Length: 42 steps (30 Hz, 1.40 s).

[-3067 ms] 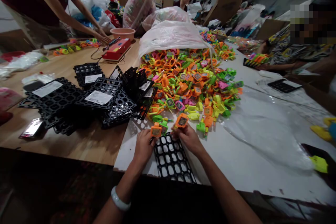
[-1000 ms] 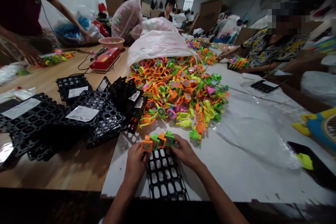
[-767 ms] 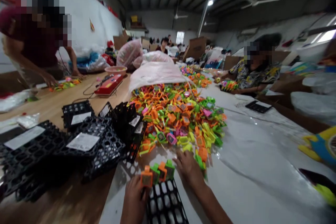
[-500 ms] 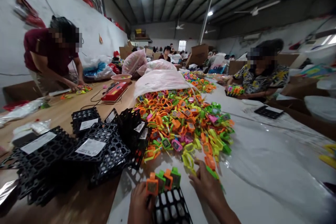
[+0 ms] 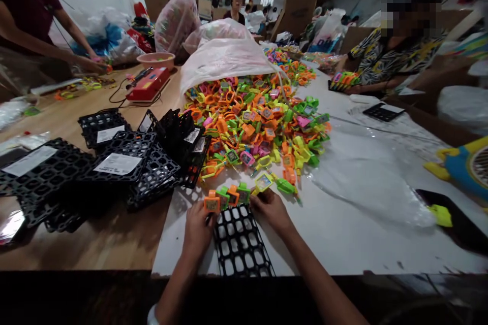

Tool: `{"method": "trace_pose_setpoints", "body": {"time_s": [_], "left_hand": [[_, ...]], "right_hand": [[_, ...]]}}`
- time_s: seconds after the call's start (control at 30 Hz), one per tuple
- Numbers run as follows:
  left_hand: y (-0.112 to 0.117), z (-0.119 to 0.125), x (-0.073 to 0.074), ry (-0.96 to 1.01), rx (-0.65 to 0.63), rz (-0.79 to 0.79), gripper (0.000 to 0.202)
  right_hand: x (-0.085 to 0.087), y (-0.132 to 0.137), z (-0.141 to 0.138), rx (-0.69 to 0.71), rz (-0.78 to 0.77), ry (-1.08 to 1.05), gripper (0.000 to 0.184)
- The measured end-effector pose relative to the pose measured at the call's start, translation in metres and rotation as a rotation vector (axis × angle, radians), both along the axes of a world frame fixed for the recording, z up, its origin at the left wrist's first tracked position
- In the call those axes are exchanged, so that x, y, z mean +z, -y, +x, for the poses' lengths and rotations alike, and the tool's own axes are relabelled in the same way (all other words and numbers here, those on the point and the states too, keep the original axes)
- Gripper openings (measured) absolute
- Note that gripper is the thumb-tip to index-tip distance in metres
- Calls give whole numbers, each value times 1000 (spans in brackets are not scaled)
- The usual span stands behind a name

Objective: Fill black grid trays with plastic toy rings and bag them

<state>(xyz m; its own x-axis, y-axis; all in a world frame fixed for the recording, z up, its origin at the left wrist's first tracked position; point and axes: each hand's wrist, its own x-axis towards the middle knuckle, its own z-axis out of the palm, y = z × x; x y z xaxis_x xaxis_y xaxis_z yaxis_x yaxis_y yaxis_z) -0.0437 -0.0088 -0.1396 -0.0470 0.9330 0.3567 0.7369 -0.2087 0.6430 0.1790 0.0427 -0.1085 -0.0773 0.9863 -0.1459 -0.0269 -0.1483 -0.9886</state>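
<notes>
At the near edge of the white table (image 5: 324, 238): a black grid tray (image 5: 244, 253), with its far end between the two hands.
Tray's long axis: far to near, the near end slanting slightly right.
Far row: four toy watches standing across the tray's far end, left to right a first orange watch (image 5: 211, 203), a first green watch (image 5: 223, 198), a second orange watch (image 5: 233, 196) and a second green watch (image 5: 243, 193).
Left hand (image 5: 199, 223): fingers drawn in narrow at the tray's far left corner, seemingly gripping the rim, just beside the first orange watch; some fingertips are hidden.
Right hand (image 5: 272, 208): pinched narrow, holding a yellow toy watch (image 5: 263, 183) just off the tray's far right corner.
Yellow toy watch: at the far side of the right fingertips, dial showing, just right of the second green watch; whether those two touch, I cannot tell.
Key relation: from the yellow toy watch, the tray lies left and nearer; the right hand is the closer one, the left being across the row.
Loose green piece (image 5: 285, 186): on the table, just right of the yellow toy watch.
Beyond the hands: a heap of bright toy watches (image 5: 259, 117), spilling from a white sack (image 5: 229, 58).
Far left: stacked black trays (image 5: 118, 155), apart from the left hand.
</notes>
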Motion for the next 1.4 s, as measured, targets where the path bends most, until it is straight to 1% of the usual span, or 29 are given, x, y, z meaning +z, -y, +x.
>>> {"method": "trace_pose_setpoints", "body": {"time_s": [0.07, 0.17, 0.27, 0.33, 0.4, 0.5, 0.57, 0.6, 0.67, 0.7, 0.77, 0.83, 0.87, 0.93, 1.0, 1.03, 1.07, 1.13, 1.17, 1.23, 1.3, 1.33, 1.4], "left_hand": [[1, 1, 1, -9, 7, -6, 16], [2, 1, 2, -21, 19, -28, 16], [2, 1, 2, -23, 19, -35, 16], [2, 0, 2, -18, 13, -26, 16], [0, 0, 3, -11, 8, -11, 17], [-1, 0, 3, -5, 4, 0, 17], [-1, 0, 3, -6, 2, -7, 16], [-1, 0, 3, -7, -1, -13, 16], [0, 0, 3, -10, -5, -24, 17], [0, 0, 4, -11, -6, -26, 17], [0, 0, 5, -10, -7, -23, 18], [0, 1, 6, -6, 6, -11, 20], [-1, 1, 6, -4, 17, -5, 22], [-2, 2, 5, -3, 47, 3, 23], [-2, 3, 4, -7, 72, -2, 23], [-2, 4, 4, -11, 81, -8, 22], [-2, 5, 4, -16, 87, -16, 21], [-2, 6, 5, -26, 92, -36, 19], [-2, 7, 6, -31, 94, -45, 19], [-1, 8, 8, -39, 95, -59, 20], [0, 8, 9, -43, 97, -63, 21], [0, 9, 10, -44, 96, -62, 21], [0, 9, 10, -45, 93, -57, 21]], "right_hand": [[-4, 1, 1, 12, 50, 74, 38], [-9, 3, 4, 33, 146, 269, 25], [-9, 2, 6, 91, 248, 425, 14], [-8, 0, 6, 156, 317, 476, 12], [-5, -2, 7, 210, 355, 487, 15], [6, -6, 13, 310, 392, 473, 15], [18, -14, 25, 359, 480, 518, 19], [24, -21, 32, 354, 543, 572, 23], [37, -38, 49, 297, 663, 752, 36], [42, -48, 56, 276, 697, 875, 40], [47, -65, 70, 287, 707, 1105, 36], [46, -76, 78, 345, 670, 1224, 26], [44, -78, 80, 370, 642, 1229, 22], [37, -76, 83, 387, 585, 1161, 17], [29, -66, 82, 350, 549, 1030, 13], [26, -59, 80, 297, 533, 948, 12], [24, -50, 77, 229, 503, 854, 14], [23, -30, 66, 90, 388, 629, 25], [23, -19, 58, 53, 313, 515, 31], [24, 0, 41, 76, 192, 351, 38], [23, 11, 27, 118, 144, 334, 39], [21, 13, 25, 93, 140, 378, 39], [18, 10, 29, 2, 145, 539, 37]]}}
